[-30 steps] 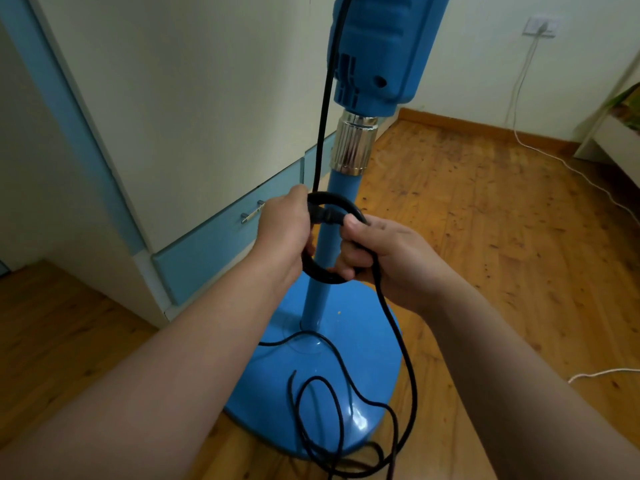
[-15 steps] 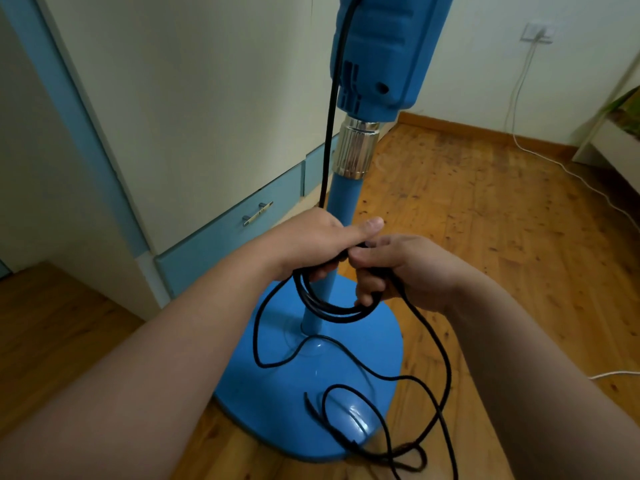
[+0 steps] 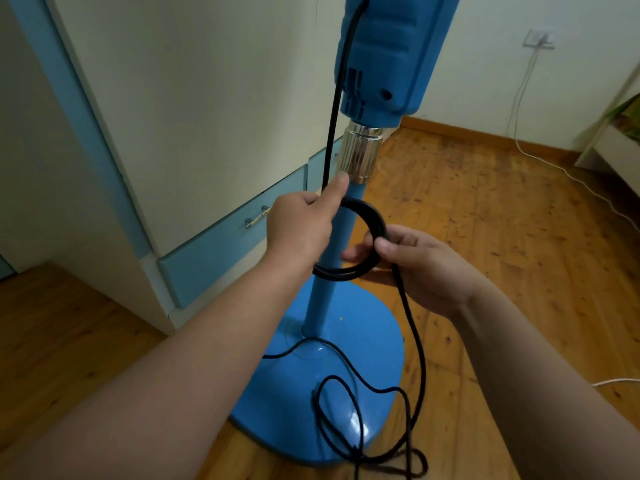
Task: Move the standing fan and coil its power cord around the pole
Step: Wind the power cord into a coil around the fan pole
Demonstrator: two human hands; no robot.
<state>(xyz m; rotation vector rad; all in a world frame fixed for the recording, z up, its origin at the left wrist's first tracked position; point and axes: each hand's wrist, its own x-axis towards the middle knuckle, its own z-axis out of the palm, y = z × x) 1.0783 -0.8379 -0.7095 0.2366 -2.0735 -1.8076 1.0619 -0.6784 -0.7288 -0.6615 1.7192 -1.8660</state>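
Domestic room, a home. Wooden plank floor (image 3: 502, 237), skirting board (image 3: 467, 131), cream wardrobe (image 3: 190, 98) with blue trim and handled drawer (image 3: 235, 244); wall socket (image 3: 540, 38) with white cable (image 3: 519, 109).

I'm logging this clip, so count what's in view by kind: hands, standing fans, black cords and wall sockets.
2 hands: left hand, right hand
1 standing fan
1 black power cord
1 wall socket
Total: 5
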